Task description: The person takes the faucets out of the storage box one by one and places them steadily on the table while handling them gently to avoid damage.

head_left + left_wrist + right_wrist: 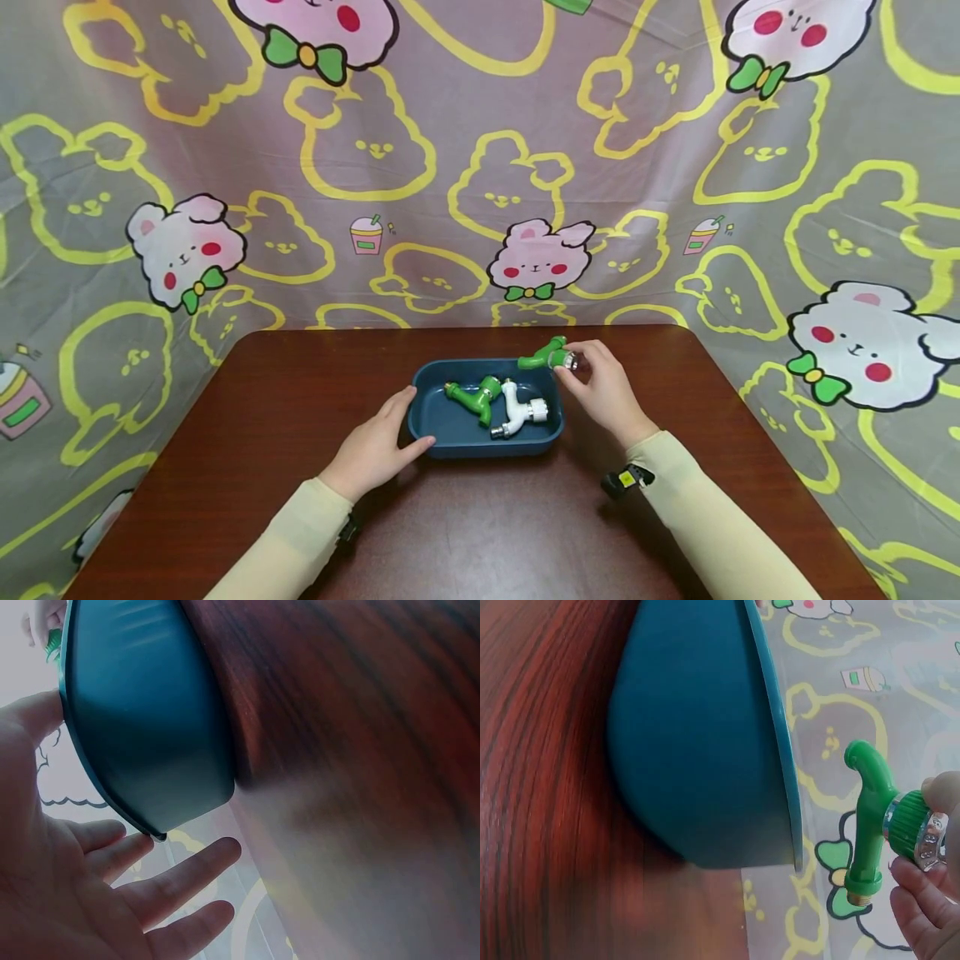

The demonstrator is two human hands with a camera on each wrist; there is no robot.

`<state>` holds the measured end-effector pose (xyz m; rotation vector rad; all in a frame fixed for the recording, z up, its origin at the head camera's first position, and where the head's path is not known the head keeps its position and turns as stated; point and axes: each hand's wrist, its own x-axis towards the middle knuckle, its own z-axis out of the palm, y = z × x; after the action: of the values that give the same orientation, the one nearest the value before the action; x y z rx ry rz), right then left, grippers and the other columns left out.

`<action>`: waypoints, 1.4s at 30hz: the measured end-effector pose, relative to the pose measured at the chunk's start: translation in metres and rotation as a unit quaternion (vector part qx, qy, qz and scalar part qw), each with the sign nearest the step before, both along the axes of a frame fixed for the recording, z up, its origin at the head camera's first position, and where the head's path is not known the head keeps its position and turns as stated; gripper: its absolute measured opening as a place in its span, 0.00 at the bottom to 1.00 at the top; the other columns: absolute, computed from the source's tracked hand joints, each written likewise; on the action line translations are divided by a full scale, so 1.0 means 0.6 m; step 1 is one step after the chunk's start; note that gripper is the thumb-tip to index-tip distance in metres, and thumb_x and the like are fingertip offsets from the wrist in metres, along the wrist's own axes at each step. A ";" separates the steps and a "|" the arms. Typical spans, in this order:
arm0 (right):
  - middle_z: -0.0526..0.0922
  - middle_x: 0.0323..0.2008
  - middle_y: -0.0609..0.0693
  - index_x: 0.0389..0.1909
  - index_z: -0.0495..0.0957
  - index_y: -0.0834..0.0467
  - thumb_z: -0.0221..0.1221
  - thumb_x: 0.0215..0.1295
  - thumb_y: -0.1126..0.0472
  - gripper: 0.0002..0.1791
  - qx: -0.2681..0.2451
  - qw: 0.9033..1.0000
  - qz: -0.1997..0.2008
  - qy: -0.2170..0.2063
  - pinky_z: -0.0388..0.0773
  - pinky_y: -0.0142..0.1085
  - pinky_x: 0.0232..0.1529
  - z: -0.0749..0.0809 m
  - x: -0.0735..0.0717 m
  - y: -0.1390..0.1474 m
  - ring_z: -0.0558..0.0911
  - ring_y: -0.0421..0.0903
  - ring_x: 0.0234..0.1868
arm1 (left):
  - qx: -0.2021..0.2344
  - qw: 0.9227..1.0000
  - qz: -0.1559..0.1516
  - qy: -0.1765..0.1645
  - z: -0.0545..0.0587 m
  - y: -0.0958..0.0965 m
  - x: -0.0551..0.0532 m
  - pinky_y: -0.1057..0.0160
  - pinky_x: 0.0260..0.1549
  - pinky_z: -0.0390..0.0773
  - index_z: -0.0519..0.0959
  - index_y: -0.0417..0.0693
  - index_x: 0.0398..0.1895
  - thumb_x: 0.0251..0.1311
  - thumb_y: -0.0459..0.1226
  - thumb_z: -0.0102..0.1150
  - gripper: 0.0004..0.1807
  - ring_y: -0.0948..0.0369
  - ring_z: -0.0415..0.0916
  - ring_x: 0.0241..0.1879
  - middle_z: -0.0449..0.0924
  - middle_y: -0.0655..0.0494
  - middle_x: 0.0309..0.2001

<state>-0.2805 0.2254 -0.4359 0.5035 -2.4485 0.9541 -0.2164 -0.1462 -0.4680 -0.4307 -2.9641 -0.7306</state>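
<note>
My right hand (pixel 606 392) pinches a green tap (pixel 870 817) by its ribbed, silver-capped knob, above the right rim of a blue plastic basin (pixel 480 451). In the right wrist view the spout and brass-threaded end of this tap show plainly. Inside the basin lie another green tap (pixel 474 402) and a white tap (pixel 517 410), side by side. My left hand (pixel 375 450) rests at the basin's left end, fingers spread and fairly straight. Thumb and fingertips touch the rim in the left wrist view.
The basin stands on a dark brown wooden table (pixel 480 533). A patterned cloth (pixel 465 275) with cartoon animals hangs behind the table and along both sides. Each wrist wears a black strap, with a small device (pixel 628 480) showing on the right one.
</note>
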 end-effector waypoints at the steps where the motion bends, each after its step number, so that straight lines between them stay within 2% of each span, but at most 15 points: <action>1: 0.80 0.44 0.54 0.55 0.79 0.61 0.71 0.64 0.59 0.21 -0.002 1.000 -0.004 -0.003 0.85 0.46 0.48 -0.001 -0.001 0.003 0.81 0.47 0.41 | -0.001 1.000 0.000 -0.001 0.000 0.000 0.000 0.45 0.60 0.79 0.56 0.45 0.82 0.64 0.58 0.66 0.51 0.45 0.74 0.68 0.61 0.43 0.78; 6: 0.79 0.46 0.54 0.56 0.79 0.61 0.70 0.66 0.59 0.21 -0.008 1.000 -0.020 -0.019 0.85 0.48 0.49 -0.003 -0.006 0.015 0.81 0.49 0.43 | -0.003 1.000 0.002 -0.003 -0.001 0.000 0.000 0.45 0.60 0.79 0.55 0.46 0.82 0.64 0.59 0.66 0.51 0.45 0.74 0.69 0.61 0.43 0.78; 26: 0.79 0.45 0.59 0.55 0.79 0.66 0.70 0.65 0.60 0.22 -0.009 0.997 -0.070 -0.025 0.83 0.48 0.46 -0.028 -0.029 0.045 0.83 0.53 0.42 | -0.006 1.000 0.001 0.001 0.000 0.000 -0.001 0.45 0.59 0.80 0.55 0.45 0.82 0.64 0.59 0.66 0.51 0.45 0.75 0.67 0.61 0.43 0.78; 42: 0.78 0.47 0.61 0.56 0.78 0.67 0.68 0.68 0.58 0.22 -0.001 0.994 -0.088 -0.058 0.80 0.50 0.49 -0.041 -0.053 0.052 0.80 0.56 0.45 | -0.005 1.000 0.000 -0.002 0.007 0.002 0.001 0.45 0.58 0.81 0.55 0.45 0.82 0.64 0.58 0.66 0.51 0.45 0.76 0.66 0.61 0.43 0.78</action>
<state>-0.3122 0.2567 -0.4603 0.2320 -2.5449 0.9364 -0.2158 -0.1449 -0.4638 -0.4307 -2.9717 -0.7184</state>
